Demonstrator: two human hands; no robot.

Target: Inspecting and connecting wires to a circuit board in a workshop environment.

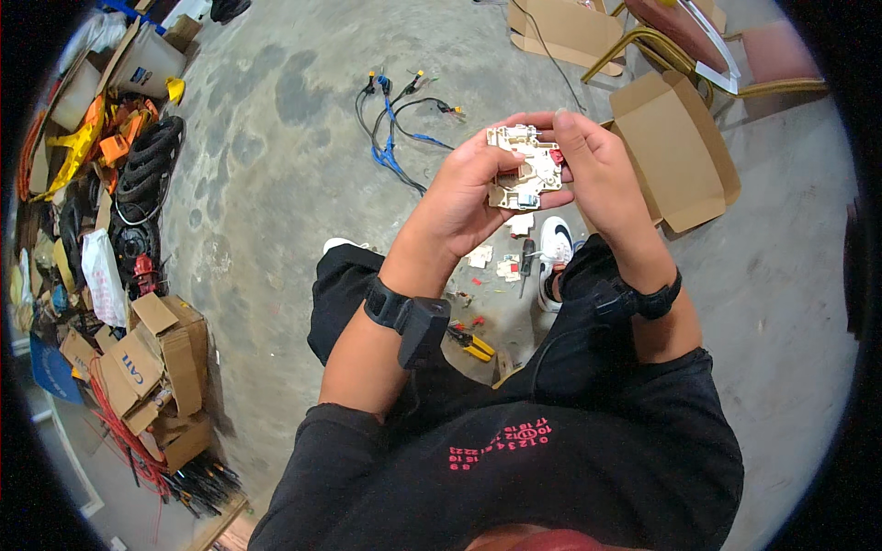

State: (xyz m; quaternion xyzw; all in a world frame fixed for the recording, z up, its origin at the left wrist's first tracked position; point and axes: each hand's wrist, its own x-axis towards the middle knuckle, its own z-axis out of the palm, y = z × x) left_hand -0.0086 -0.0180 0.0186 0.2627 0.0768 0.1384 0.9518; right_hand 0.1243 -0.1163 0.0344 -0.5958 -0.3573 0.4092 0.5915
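In front of me I hold an opened cream plastic circuit breaker [534,187], its inner parts facing up and a red piece at its right edge. My left hand [459,188] grips it from the left, with the thumb laid over the front and fingers behind. My right hand [602,174] closes on its right side, thumb raised near the top corner and fingers partly hidden behind it. Below, on the floor, are white plastic pieces [480,256] and a dark-handled screwdriver [526,259]. Yellow-handled pliers [474,345] lie between my legs, near small red bits.
A black-and-blue cable bundle [386,154] lies on the concrete floor ahead. To the right stands an open cardboard box [675,147], with a metal-framed chair [657,37] behind it. Torn cartons [175,363], red wire and mixed tools crowd the left side.
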